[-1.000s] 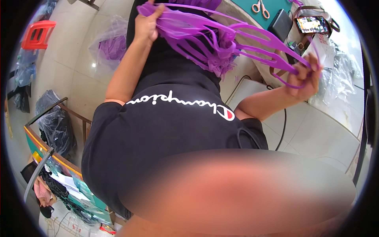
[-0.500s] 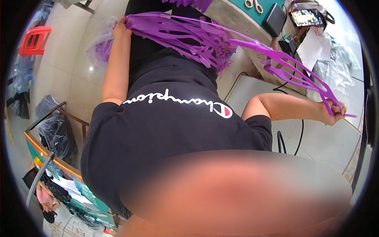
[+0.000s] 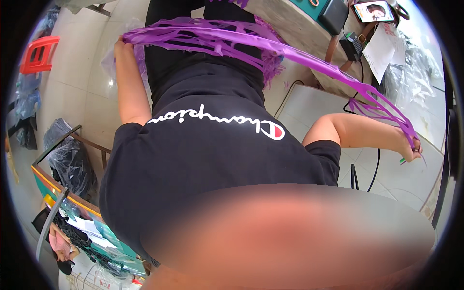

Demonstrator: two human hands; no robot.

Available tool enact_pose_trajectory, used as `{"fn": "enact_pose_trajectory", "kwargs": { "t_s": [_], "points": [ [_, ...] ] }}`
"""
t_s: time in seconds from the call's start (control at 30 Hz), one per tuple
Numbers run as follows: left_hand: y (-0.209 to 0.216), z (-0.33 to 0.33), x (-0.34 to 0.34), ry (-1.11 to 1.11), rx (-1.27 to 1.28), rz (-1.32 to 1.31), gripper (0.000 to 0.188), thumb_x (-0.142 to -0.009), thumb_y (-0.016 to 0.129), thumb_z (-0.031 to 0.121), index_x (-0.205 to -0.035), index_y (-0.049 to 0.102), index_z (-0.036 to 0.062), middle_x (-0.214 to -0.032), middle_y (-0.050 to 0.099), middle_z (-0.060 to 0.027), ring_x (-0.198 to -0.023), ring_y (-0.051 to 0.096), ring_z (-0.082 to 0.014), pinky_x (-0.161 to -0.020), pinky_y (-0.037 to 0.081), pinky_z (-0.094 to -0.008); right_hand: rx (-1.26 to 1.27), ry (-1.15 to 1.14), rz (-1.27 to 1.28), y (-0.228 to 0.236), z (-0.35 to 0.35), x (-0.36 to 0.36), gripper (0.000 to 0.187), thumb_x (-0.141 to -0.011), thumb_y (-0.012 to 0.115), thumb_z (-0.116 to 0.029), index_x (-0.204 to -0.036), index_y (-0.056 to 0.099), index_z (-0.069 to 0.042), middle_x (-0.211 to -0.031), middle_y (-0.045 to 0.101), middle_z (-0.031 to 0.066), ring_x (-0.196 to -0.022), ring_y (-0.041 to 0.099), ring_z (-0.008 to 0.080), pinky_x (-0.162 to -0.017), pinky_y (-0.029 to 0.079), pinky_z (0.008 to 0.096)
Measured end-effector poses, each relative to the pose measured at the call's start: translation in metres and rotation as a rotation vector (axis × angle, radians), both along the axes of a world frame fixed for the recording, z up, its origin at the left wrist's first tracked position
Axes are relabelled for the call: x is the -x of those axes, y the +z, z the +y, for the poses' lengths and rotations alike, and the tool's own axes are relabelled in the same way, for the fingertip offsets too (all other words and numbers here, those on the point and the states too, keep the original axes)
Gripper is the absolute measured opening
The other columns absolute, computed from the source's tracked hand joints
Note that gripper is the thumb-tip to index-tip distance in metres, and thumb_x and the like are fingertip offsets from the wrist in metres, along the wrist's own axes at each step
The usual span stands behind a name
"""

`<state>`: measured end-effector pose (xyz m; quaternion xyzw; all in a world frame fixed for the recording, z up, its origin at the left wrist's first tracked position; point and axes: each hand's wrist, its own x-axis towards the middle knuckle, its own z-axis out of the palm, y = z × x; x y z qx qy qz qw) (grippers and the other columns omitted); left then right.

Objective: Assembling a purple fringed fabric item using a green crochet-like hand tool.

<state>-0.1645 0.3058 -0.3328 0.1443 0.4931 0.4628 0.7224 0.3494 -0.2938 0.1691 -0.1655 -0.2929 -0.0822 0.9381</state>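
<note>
A long net-like web of purple strips [image 3: 309, 59] stretches across my lap and out to the right. My left hand [image 3: 124, 42] is closed around its bunched left end, beside a clear plastic bag [image 3: 109, 62]. Far to the right, my right hand [image 3: 412, 151] grips the other end, with a thin tail of purple poking past the fingers. A small green and white thing shows under the right hand, too small to make out. A frayed purple clump [image 3: 273, 67] hangs from the web near my right thigh.
At the upper right, a work surface carries a black case [image 3: 333, 17], a lit phone [image 3: 373, 11], a small black device [image 3: 352, 46], papers [image 3: 382, 50] and clear plastic [image 3: 411, 79]. A red stool [image 3: 39, 54] and bagged dark goods [image 3: 70, 159] stand left. A person [image 3: 60, 246] is at lower left.
My left hand has moved left and a little nearer, drawing the purple web longer and tauter. My right hand has shifted slightly nearer, still gripping its end.
</note>
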Motion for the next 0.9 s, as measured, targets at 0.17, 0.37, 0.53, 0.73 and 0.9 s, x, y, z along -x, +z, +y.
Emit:
{"fn": "enact_pose_trajectory", "kwargs": {
  "t_s": [0.17, 0.37, 0.53, 0.73, 0.9],
  "points": [
    [0.085, -0.024, -0.002, 0.017, -0.231, 0.152, 0.033, -0.083, 0.067, 0.019, -0.111, 0.061, 0.0028, -0.111, 0.061, -0.0083, -0.095, 0.058, -0.0163, -0.078, 0.048, -0.0317, 0.015, -0.085, -0.018, 0.002, 0.007, 0.003, 0.017, -0.086, 0.053, -0.006, -0.075, 0.041, -0.002, -0.075, 0.04, 0.0049, -0.047, 0.017, 0.0087, -0.043, 0.017, 0.0234],
    [0.203, -0.059, -0.025, -1.054, -0.432, 1.188, 0.043, -0.074, 0.074, 0.04, -0.093, 0.066, 0.0027, -0.098, 0.065, -0.0075, -0.09, 0.06, -0.0195, -0.078, 0.047, -0.0318, 0.158, 0.482, -0.047, 0.003, 0.043, 0.032, 0.02, -0.086, 0.056, -0.007, -0.074, 0.04, -0.002, -0.076, 0.038, 0.0045, -0.048, 0.016, 0.0081, -0.043, 0.015, 0.0233],
    [0.325, -0.164, -0.087, -0.721, -0.877, 1.758, 0.053, -0.075, 0.067, 0.052, -0.091, 0.064, 0.0017, -0.091, 0.065, -0.0129, -0.083, 0.061, -0.0265, -0.074, 0.046, -0.0347, 0.428, 0.593, -0.103, 0.008, 0.091, 0.074, 0.024, -0.085, 0.059, -0.008, -0.075, 0.038, -0.001, -0.079, 0.037, 0.006, -0.05, 0.017, 0.0076, -0.043, 0.013, 0.0229],
    [0.375, -0.197, -0.114, -0.559, -1.214, 1.458, 0.042, -0.079, 0.066, 0.041, -0.094, 0.063, 0.0026, -0.092, 0.064, -0.012, -0.083, 0.061, -0.0256, -0.075, 0.045, -0.0338, 0.446, 0.21, -0.097, 0.019, 0.114, 0.084, 0.015, -0.084, 0.052, 0.0, -0.075, 0.04, 0.003, -0.075, 0.041, 0.0099, -0.046, 0.02, 0.0079, -0.043, 0.018, 0.0196],
    [0.356, -0.302, -0.185, -1.218, -1.604, 0.577, 0.047, -0.077, 0.071, 0.023, -0.114, 0.053, 0.0007, -0.109, 0.058, -0.0152, -0.103, 0.057, -0.0297, -0.088, 0.046, -0.0352, 0.49, 0.119, -0.149, 0.036, 0.131, 0.104, 0.016, -0.083, 0.043, 0.006, -0.076, 0.054, 0.016, -0.062, 0.049, 0.0198, -0.047, 0.036, 0.0137, -0.049, 0.03, 0.0204]
  ]
}}
